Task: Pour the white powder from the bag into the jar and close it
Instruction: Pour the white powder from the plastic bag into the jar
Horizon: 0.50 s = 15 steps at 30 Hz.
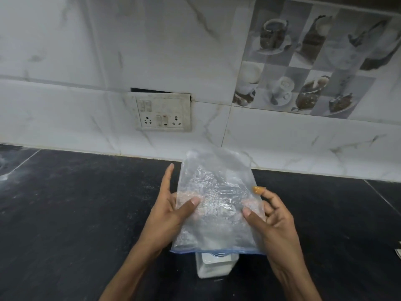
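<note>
A clear plastic zip bag (214, 192) with a blue strip along its lower edge hangs upside down over the jar. The bag looks almost empty, with a thin white film on its inside. My left hand (171, 211) grips its left side with the thumb on the front. My right hand (275, 220) pinches its right side the same way. Below the bag's mouth stands a square clear jar (213, 268) with white powder in it. Its top is partly hidden by the bag, and no lid is in view.
The jar stands on a dark stone counter (76, 213) dusted with white specks. A white marble-tiled wall with a switch and socket plate (162, 111) runs behind. A small pale object (398, 249) shows at the right edge.
</note>
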Tool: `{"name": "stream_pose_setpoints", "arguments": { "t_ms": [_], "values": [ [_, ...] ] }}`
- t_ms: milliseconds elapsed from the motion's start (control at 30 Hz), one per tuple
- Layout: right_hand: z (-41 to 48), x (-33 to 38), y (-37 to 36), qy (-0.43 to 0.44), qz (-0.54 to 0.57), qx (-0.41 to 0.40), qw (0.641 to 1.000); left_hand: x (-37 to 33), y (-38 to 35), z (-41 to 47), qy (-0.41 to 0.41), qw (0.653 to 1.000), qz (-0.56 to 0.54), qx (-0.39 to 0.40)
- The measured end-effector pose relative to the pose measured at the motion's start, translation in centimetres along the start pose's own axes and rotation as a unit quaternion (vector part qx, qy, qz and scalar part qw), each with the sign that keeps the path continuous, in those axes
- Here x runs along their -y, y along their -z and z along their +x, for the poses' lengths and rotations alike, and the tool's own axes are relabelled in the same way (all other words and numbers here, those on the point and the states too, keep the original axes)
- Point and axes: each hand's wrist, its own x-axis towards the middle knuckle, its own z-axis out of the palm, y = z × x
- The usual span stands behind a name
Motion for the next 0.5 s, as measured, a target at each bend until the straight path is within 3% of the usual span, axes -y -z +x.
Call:
{"name": "stream_pose_setpoints", "arguments": {
  "t_ms": [167, 267, 400, 500],
  "values": [
    [0.6, -0.6, 0.7, -0.009, -0.004, -0.001, 1.000, -1.1, 1.5, -0.1, -0.022, 0.998, 0.060, 0.021],
    [1.0, -0.4, 0.6, 0.003, -0.009, -0.001, 1.000, -1.9, 1.9, 0.0, -0.012, 0.988, 0.155, 0.027],
    [1.2, -0.3, 0.4, 0.060, -0.079, -0.017, 0.995, -2.9, 2.6, 0.4, -0.008, 0.970, 0.244, 0.007],
    [1.2, -0.1, 0.2, 0.134, -0.172, -0.045, 0.975, -3.1, 2.8, 0.6, -0.051, 0.956, 0.289, -0.025]
  ]
}}
